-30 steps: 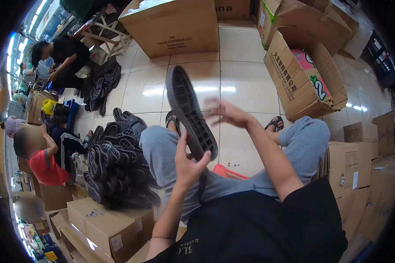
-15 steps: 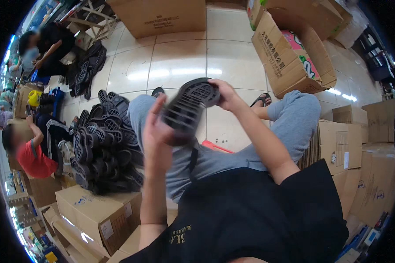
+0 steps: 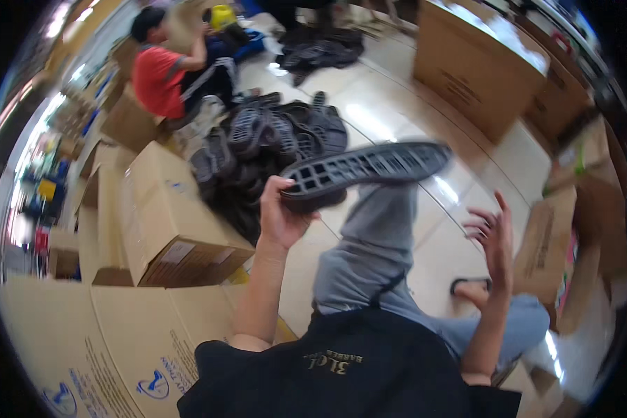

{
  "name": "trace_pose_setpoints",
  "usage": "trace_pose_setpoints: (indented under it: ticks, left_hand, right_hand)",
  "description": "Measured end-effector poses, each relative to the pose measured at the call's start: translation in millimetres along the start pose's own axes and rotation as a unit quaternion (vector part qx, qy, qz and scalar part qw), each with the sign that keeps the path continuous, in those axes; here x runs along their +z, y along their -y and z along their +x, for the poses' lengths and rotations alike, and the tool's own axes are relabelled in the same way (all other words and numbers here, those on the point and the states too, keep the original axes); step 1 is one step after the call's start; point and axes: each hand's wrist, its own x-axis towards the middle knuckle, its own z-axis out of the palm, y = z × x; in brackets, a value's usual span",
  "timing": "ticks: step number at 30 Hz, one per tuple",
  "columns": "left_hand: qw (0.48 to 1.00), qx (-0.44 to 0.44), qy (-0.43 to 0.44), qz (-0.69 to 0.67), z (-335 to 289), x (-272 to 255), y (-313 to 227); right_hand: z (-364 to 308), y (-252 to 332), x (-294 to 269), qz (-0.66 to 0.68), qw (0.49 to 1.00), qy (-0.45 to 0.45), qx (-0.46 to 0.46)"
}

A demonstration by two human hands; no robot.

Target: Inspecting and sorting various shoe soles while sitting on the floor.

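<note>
My left hand (image 3: 283, 216) grips one end of a dark shoe sole (image 3: 369, 167), thumb on its rim. The sole is held out level above my knee, its open grid of ribs facing me. My right hand (image 3: 491, 233) is raised apart from it on the right, fingers spread and holding nothing. Behind the sole lies a heap of similar dark soles (image 3: 258, 136) on the floor.
Closed cardboard boxes (image 3: 174, 209) stand at my left, with more box panels (image 3: 90, 341) nearer. A tall carton (image 3: 467, 76) is at the back right, an open carton (image 3: 543, 244) on the right. A person in red (image 3: 161, 80) sits beyond the heap.
My right hand has let go of the sole and moved away. The left hand now holds it alone, turned lengthwise across. My view has swung left toward the heap.
</note>
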Motion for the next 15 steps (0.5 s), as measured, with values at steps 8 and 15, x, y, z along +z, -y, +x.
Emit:
trace_pose_setpoints:
  ticks: [8, 15]
  left_hand:
    - [0.89, 0.404, -0.202, 0.062, 34.5, -178.6, -190.8]
    - [0.47, 0.309, -0.116, 0.819, 134.4, -37.6, 27.7]
  right_hand:
    - [63.4, 0.8, -67.4, -0.064, 0.989, -0.061, 0.117]
    - [113.7, -84.9, -151.6, -0.426, 0.902, -0.05, 0.055]
